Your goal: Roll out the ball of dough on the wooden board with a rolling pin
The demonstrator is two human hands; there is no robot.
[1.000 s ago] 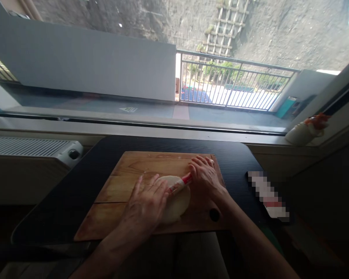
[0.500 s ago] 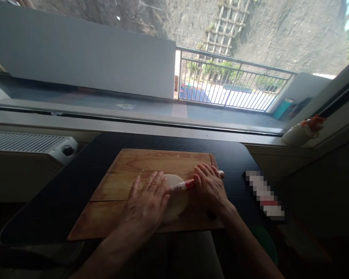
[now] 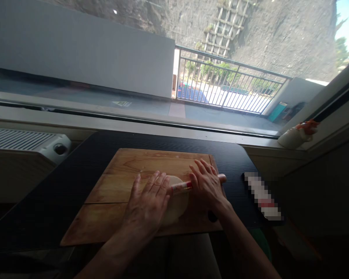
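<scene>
Both hands are palm-down from where I'm standing: left hand [image 3: 147, 197] flat with fingers stretched out, right hand [image 3: 207, 181] pretty much the same, fingers a bit spread. Under them there's a red-and-white rolling pin [image 3: 180, 187] lying across a flat pale round of dough [image 3: 177, 209], one end poking out past the right hand. Dough's on a wooden board [image 3: 128, 166], black worktop [image 3: 232, 155] underneath. Pixelated thing [image 3: 263, 197] off right, radiator [image 3: 23, 143] left.

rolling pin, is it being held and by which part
The rolling pin looks pressed from above rather than gripped: the left hand lies spread over its left part, the right hand just short of its right tip.
</scene>
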